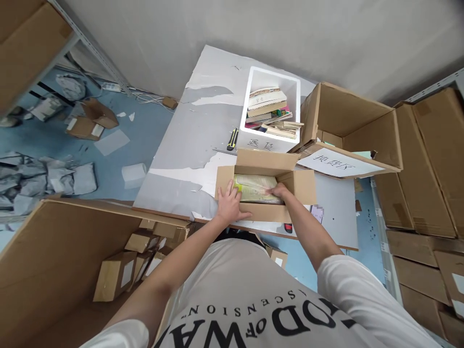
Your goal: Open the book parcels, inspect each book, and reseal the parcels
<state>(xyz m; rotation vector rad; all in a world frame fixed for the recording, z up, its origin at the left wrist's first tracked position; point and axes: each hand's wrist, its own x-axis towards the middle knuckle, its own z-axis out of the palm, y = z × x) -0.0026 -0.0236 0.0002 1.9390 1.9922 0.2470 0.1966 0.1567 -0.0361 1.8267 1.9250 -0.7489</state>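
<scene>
Overhanging the near edge of the table (pixel 203 140), the small carton (pixel 268 212) under both hands could tip if dragged; the wrapped package (pixel 253 186) inside could crease if forced. The left hand (pixel 228 203) lies splayed, grasping nothing; the right hand (pixel 279 191) touches the package, grip unclear. Below them, the shirt (pixel 232 285) shows "SCENSION"; beyond the right, a label (pixel 331 162) reads "换货区".

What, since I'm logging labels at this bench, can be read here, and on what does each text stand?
"退货", as far as legible: white foam box.
"换货区": white sign on the open carton beside it.
"OD OF WA" and "SCENSION", upside down, edge letters partly lost: white shirt.
Too small or blurred: any print on the books, parcel labels, shelf tags and wrapped packet.
</scene>
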